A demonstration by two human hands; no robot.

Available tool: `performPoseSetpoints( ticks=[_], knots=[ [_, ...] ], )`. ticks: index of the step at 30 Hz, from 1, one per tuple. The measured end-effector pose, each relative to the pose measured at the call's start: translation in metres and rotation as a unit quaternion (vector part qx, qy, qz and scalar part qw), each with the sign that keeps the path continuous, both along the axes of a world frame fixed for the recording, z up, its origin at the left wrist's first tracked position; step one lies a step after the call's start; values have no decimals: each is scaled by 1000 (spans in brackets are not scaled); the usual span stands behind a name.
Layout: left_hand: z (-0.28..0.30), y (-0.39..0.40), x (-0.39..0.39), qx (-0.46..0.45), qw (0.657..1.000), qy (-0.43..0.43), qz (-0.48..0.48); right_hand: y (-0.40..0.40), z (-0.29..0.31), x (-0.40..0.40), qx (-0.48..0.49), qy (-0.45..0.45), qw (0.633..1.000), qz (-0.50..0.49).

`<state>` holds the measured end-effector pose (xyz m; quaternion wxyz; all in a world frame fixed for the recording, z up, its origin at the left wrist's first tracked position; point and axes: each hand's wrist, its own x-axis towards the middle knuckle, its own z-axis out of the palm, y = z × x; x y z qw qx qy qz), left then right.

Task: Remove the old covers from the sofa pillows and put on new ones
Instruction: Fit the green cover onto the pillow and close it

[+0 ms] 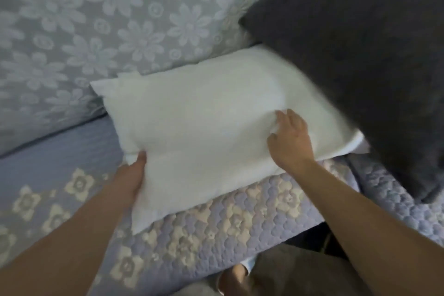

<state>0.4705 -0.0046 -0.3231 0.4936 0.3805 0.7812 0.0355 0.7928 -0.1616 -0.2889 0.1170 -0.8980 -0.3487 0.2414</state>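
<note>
A bare white pillow (206, 127) lies across the sofa seat, its far right end tucked under a dark grey pillow (360, 55). My left hand (134, 173) grips the pillow's near left edge, thumb on top and fingers hidden beneath it. My right hand (290, 139) is on the pillow's top near its right end, with fingers curled and pinching a fold of the white fabric.
The seat carries a blue quilted spread with cream flowers (216, 218). Behind it rises the backrest in a pale floral cover (96, 19). The sofa's front edge runs along the bottom right, where my trouser leg (300, 271) and a foot show.
</note>
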Motion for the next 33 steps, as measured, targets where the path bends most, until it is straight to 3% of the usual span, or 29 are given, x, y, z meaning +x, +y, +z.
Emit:
performPoseSetpoints(
  ticks=[3, 7, 10, 13, 17, 21, 24, 27, 33],
  knots=[
    [12, -10, 2, 104, 994, 31, 6, 8, 2, -18, -19, -25, 999, -16],
    [87, 1, -21, 209, 977, 0, -38, 31, 46, -49, -31, -37, 995, -84],
    [174, 33, -92, 275, 960, -52, -16, 56, 104, -105, -18, -53, 995, -81],
    [219, 53, -194, 317, 947, -53, 25, 65, 145, -165, -15, -52, 995, -83],
    [212, 67, -437, 216, 976, 31, -3, 74, 169, -309, -51, -68, 996, -33],
    [152, 55, -574, 111, 991, 70, -34, 111, 167, -441, -161, 26, 985, 57],
    [135, 38, -631, 77, 990, 108, -42, 158, 190, -536, -143, 65, 971, 178],
    [149, 26, -656, 90, 989, 114, 5, 198, 220, -608, -111, 50, 947, 297],
    [165, 42, -698, 73, 995, 66, -24, 262, 240, -691, -128, 53, 923, 359]
  ],
)
